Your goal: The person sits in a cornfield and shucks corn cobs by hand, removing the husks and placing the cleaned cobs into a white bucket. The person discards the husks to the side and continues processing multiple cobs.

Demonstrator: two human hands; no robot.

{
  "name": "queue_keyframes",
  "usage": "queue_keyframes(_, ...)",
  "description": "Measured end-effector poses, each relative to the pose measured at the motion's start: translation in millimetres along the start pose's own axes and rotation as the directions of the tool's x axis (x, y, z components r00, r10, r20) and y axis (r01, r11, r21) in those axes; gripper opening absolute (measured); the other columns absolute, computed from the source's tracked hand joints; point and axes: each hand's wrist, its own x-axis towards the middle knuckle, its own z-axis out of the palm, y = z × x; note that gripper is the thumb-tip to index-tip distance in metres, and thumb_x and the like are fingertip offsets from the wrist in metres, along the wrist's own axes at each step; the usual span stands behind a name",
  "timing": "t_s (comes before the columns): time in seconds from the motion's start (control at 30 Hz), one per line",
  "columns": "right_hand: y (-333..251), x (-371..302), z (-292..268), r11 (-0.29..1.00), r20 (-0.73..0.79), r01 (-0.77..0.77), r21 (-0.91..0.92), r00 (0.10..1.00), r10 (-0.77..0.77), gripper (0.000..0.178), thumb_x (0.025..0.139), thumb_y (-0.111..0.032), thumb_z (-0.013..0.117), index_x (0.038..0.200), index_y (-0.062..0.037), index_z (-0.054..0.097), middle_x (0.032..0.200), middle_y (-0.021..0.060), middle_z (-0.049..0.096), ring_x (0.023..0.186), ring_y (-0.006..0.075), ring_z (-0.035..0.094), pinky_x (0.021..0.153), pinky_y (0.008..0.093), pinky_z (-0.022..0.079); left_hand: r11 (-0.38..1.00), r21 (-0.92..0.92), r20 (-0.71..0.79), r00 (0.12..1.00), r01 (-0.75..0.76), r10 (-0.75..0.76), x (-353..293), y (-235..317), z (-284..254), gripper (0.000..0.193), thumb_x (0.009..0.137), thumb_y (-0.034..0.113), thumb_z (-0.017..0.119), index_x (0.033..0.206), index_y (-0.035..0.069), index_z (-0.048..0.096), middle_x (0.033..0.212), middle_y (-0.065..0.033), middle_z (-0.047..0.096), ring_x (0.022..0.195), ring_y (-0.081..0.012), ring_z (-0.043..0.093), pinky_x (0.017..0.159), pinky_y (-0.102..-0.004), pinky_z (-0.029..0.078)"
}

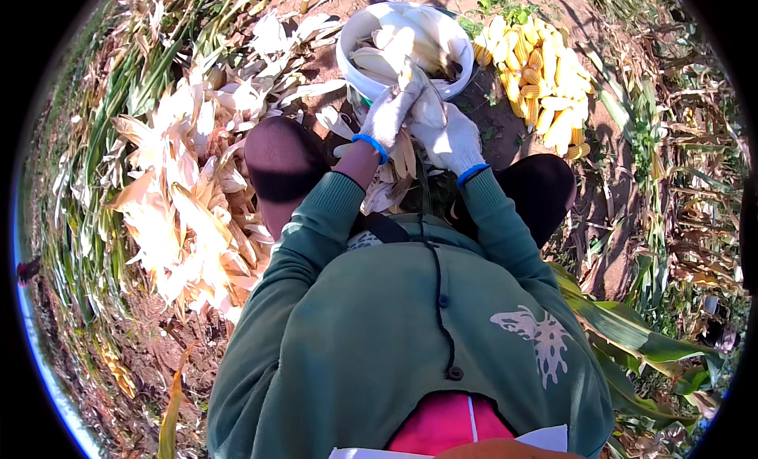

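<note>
Both my hands wear whitish knit gloves with blue cuffs and meet over the near rim of a white bucket (347, 60). Between them is an ear of corn (428, 108) still in its pale husk, its tip pointing toward the bucket. My left hand (388, 116) is closed round the ear's upper left side. My right hand (452, 139) grips its lower right side, with the fingers partly hidden. Inside the bucket lie several more unpeeled ears (407, 44) in whitish husks. Loose husk strips (403, 159) hang and lie just below my hands.
A heap of peeled yellow corn ears (545, 76) lies on the soil right of the bucket. To the left spreads a large pile of dry husks (197, 183). Corn stalks (126, 88) cover the ground at the far left, and green leaves (632, 333) lie at the lower right.
</note>
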Motion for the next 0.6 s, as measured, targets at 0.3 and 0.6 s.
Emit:
queue_keyframes(0.3,8,-7,28,0.763,0.22,0.021,0.646,0.952,-0.213,0.061,0.089,-0.037,0.064,0.135,-0.0005,0.045,0.119,0.0111,0.06,0.098,0.0219,0.062,0.086,0.0304,0.05,0.972,-0.212,-0.251,0.967,-0.1,0.045,-14,-8,4,0.042,0.095,0.031,0.06,0.121,0.0,0.056,0.11,-0.0082,0.061,0.096,-0.0155,0.058,0.083,-0.0308,0.05)
queue_keyframes(0.6,34,-2,42,0.616,0.309,-0.221,0.756,0.95,-0.039,0.036,0.091,-0.022,0.063,0.119,-0.001,0.057,0.103,0.0055,0.064,0.087,0.0117,0.061,0.074,0.0271,0.05,0.986,-0.151,-0.3,0.954,-0.067,0.019,-11,-4,3,0.061,0.092,0.041,0.062,0.139,0.005,0.046,0.127,-0.0085,0.057,0.113,-0.0177,0.055,0.095,-0.0324,0.045)
